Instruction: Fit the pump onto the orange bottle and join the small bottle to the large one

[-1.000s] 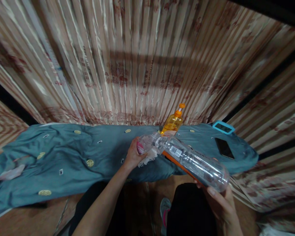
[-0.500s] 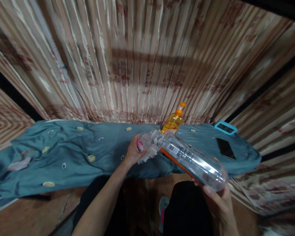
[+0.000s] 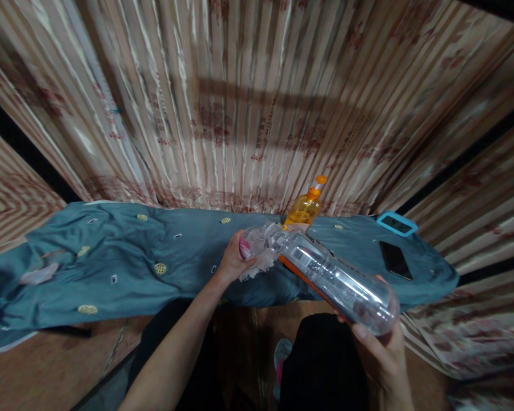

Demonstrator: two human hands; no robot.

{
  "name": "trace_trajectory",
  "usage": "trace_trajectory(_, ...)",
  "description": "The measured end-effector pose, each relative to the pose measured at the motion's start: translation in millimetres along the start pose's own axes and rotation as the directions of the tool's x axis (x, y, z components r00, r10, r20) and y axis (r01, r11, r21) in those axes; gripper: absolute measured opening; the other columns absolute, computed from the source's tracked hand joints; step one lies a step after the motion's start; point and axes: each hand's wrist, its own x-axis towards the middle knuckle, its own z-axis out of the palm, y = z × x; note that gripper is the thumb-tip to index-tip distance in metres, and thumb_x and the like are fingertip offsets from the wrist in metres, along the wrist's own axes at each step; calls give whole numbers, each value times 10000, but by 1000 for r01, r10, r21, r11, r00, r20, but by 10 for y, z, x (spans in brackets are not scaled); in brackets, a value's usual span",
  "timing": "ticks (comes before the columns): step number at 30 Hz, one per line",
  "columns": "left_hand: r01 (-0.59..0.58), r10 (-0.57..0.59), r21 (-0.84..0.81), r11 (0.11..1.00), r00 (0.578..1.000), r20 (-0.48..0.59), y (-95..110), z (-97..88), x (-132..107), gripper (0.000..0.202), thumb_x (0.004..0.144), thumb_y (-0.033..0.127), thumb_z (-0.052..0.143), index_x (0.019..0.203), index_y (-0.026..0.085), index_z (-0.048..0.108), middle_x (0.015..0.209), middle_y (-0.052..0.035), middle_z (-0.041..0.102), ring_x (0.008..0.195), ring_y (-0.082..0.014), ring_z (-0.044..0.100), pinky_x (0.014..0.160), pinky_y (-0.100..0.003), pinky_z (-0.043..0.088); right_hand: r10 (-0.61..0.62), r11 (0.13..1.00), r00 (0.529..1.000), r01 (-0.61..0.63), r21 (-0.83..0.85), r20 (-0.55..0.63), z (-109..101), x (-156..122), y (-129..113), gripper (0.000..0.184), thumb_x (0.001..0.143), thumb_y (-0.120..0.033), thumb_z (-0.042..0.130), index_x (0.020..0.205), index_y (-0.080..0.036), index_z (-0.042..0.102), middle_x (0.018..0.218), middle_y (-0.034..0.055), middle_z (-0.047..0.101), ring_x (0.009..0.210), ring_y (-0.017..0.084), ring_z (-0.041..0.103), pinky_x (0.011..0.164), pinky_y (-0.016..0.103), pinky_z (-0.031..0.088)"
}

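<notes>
Clear plastic bottle (image 3: pixel 338 282) lying tilted in air over near edge of cloth-covered table, base toward person, neck pointing away and left. Right hand (image 3: pixel 379 345) cups bottle base, fingers wrapped under it. Left hand (image 3: pixel 233 262) closed around pink cap end and crumpled white wrapper (image 3: pixel 259 257) at bottle neck. Orange strip visible under bottle. Orange pump bottle (image 3: pixel 304 208) upright just behind, by striped curtain (image 3: pixel 240 103). Teal cloth (image 3: pixel 132 262) spread beneath. Black phone (image 3: pixel 394 260) and blue-framed device (image 3: pixel 397 223) at right end of cloth
</notes>
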Motion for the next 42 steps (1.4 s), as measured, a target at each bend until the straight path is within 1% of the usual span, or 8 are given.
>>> trace_trajectory(8,15,-15,2,1000,1000,-15,-27,17,2,809,604,227,829,1324,190,463,1302,-114,618,1248,-315,598,1119,-513,451,2,1000,1000,-2,-13,0,-18,0,19,1066,661,-397,872,1563,-371,305,1442,96,446,875,180,645,788,309,528)
trace_trajectory(14,7,-8,-16,1000,1000,-23,-22,11,5,810,593,216,836,1319,218,478,1286,-86,627,1220,-298,614,1107,-495,466,-5,1000,1000,5,-31,11,-14,-4,9,1064,645,-404,877,1554,-367,325,1372,95,497,771,171,666,782,332,548)
trace_trajectory(18,4,-5,-19,1000,1000,-28,-13,5,4,799,585,203,835,1305,222,489,1295,-78,626,1225,-291,610,1108,-479,467,-35,999,999,35,-17,27,-33,7,48,1085,615,-424,889,1551,-360,344,1491,103,422,925,215,648,768,321,549)
trace_trajectory(23,19,-20,-24,1000,999,-25,-34,11,7,816,581,218,841,1314,213,482,1296,-89,626,1224,-294,610,1116,-492,454,-54,997,998,55,-47,8,-55,15,83,1072,630,-421,881,1556,-350,347,1514,103,411,883,193,645,749,300,535)
trace_trajectory(26,24,-25,-15,1000,999,-26,-39,12,4,809,583,219,837,1312,205,485,1273,-91,639,1195,-296,626,1104,-502,465,-83,991,997,83,-105,-2,-60,16,92,1080,638,-420,872,1568,-322,332,1496,117,443,1043,283,644,792,339,541)
trace_trajectory(29,5,-5,-11,1000,999,-41,-36,10,-3,793,587,224,835,1303,207,492,1252,-84,649,1174,-294,637,1084,-503,484,-104,985,995,102,-141,-7,-67,17,105,1066,662,-427,853,1575,-301,319,1500,114,442,1271,355,538,873,375,537)
trace_trajectory(37,-9,8,-32,999,1000,-23,-38,0,0,801,589,212,828,1316,197,493,1256,-95,645,1197,-302,626,1098,-507,468,-132,974,991,131,-183,8,-84,38,141,1048,677,-416,846,1572,-290,316,1512,103,430,1366,372,457,977,425,508)
trace_trajectory(42,2,-2,-16,1000,999,-32,-29,-7,3,799,588,228,836,1309,192,493,1252,-103,649,1199,-317,629,1084,-514,482,-166,966,986,162,-204,-2,-55,28,133,999,669,-421,851,1535,-293,370,1530,88,403,1369,365,442,1036,439,464)
